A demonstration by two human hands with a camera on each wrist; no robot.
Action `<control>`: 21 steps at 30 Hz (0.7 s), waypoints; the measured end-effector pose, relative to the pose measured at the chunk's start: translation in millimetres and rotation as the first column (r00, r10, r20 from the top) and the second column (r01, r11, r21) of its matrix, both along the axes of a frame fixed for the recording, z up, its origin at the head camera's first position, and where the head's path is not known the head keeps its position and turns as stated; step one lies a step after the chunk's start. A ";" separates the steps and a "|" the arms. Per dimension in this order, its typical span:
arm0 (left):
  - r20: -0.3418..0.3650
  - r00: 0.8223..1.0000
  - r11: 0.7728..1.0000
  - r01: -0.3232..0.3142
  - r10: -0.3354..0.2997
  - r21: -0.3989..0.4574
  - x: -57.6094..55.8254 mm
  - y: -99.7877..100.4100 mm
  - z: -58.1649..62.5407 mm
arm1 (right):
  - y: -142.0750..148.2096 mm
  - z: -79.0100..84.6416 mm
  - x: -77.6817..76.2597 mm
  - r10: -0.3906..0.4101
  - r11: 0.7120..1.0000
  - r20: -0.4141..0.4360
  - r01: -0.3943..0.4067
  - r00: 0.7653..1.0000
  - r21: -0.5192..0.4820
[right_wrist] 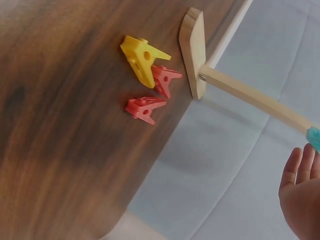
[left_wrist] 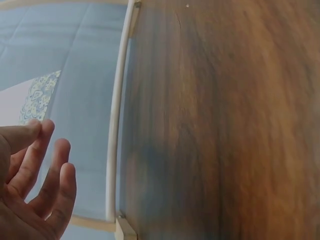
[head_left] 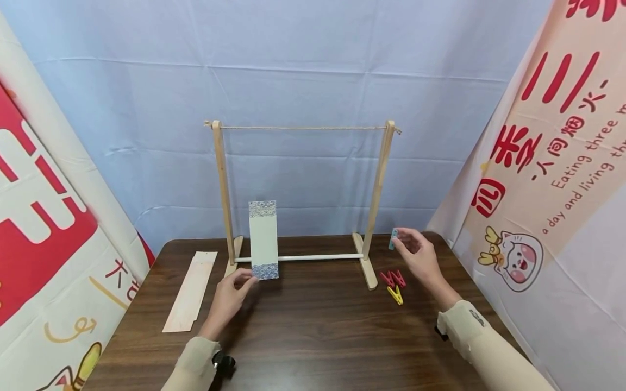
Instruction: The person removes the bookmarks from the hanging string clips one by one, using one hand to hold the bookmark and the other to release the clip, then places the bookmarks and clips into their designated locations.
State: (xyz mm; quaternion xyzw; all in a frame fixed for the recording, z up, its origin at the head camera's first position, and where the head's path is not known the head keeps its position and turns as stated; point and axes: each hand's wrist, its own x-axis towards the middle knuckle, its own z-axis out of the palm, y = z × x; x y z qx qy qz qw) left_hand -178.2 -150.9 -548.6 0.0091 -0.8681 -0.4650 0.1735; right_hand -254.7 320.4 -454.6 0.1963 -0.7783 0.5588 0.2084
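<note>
My left hand [head_left: 233, 293] pinches the lower left corner of a tall white card [head_left: 264, 239] with blue patterned bands at its top and bottom. The card stands upright in the air, overlapping the rack's white lower bar in the head view. In the left wrist view the thumb and forefinger meet at the patterned end [left_wrist: 41, 97], the other fingers loosely bent. Over to the right, my right hand [head_left: 418, 255] pinches a blue clothespin [head_left: 393, 239] between thumb and fingertips. Only a bit of this clothespin [right_wrist: 313, 137] shows at the right wrist view's edge.
A wooden rack [head_left: 222, 184] with a string [head_left: 303, 128] tied between its posts stands at the table's back. Two red clothespins [head_left: 387, 278] and a yellow clothespin [head_left: 395, 295] lie beside its right foot. Overlapping pale cards [head_left: 191, 293] lie at the left of the brown table [head_left: 313, 336].
</note>
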 end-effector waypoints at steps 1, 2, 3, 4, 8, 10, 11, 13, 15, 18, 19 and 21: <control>0.008 1.000 1.000 0.000 0.000 0.000 1.1 -1.4 0.1 | 0.9 -1.2 0.5 0.001 1.000 0.007 -0.001 1.000 0.003; 0.012 1.000 1.000 0.000 0.000 -0.003 2.2 -2.8 0.3 | 1.6 -2.6 0.9 0.000 1.000 0.013 0.000 1.000 0.002; 0.012 1.000 1.000 0.002 -0.002 -0.010 3.6 -4.7 0.0 | 2.3 -4.1 1.4 0.000 1.000 0.014 0.000 1.000 0.010; 0.012 1.000 1.000 0.001 -0.001 -0.021 4.9 -6.5 -0.2 | 3.0 -5.7 1.7 -0.001 1.000 0.018 0.000 1.000 0.011; 0.019 1.000 0.999 -0.006 0.007 -0.048 8.6 -15.1 -3.0 | 4.4 -11.6 3.1 -0.008 1.000 0.016 0.007 1.000 0.019; 0.022 1.000 0.998 -0.015 0.016 -0.059 9.9 -19.4 -5.2 | 5.0 -13.9 4.2 -0.013 1.000 0.017 0.012 1.000 0.017; 0.026 0.999 0.998 -0.017 0.018 -0.055 10.5 -21.0 -5.8 | 5.5 -15.1 4.9 -0.016 1.000 0.014 0.016 1.000 0.021; 0.025 0.999 0.998 -0.023 0.024 -0.051 12.5 -24.0 -6.6 | 6.7 -17.5 6.0 -0.023 0.999 0.009 0.022 1.000 0.025; 0.023 0.999 0.999 -0.029 0.030 -0.046 14.2 -26.2 -7.4 | 8.2 -19.8 7.4 -0.023 0.999 0.009 0.023 1.000 0.025; 0.028 0.999 0.998 -0.040 0.041 -0.047 18.2 -29.0 -8.3 | 10.1 -23.5 8.8 -0.019 1.000 0.009 0.019 1.000 0.022; 0.031 0.998 0.998 -0.045 0.047 -0.050 19.2 -30.1 -9.1 | 10.5 -24.9 9.1 -0.019 1.000 0.010 0.019 1.000 0.024; 0.041 0.998 0.997 -0.055 0.057 -0.058 21.7 -32.6 -10.5 | 11.1 -27.0 9.8 -0.020 0.999 0.014 0.020 1.000 0.027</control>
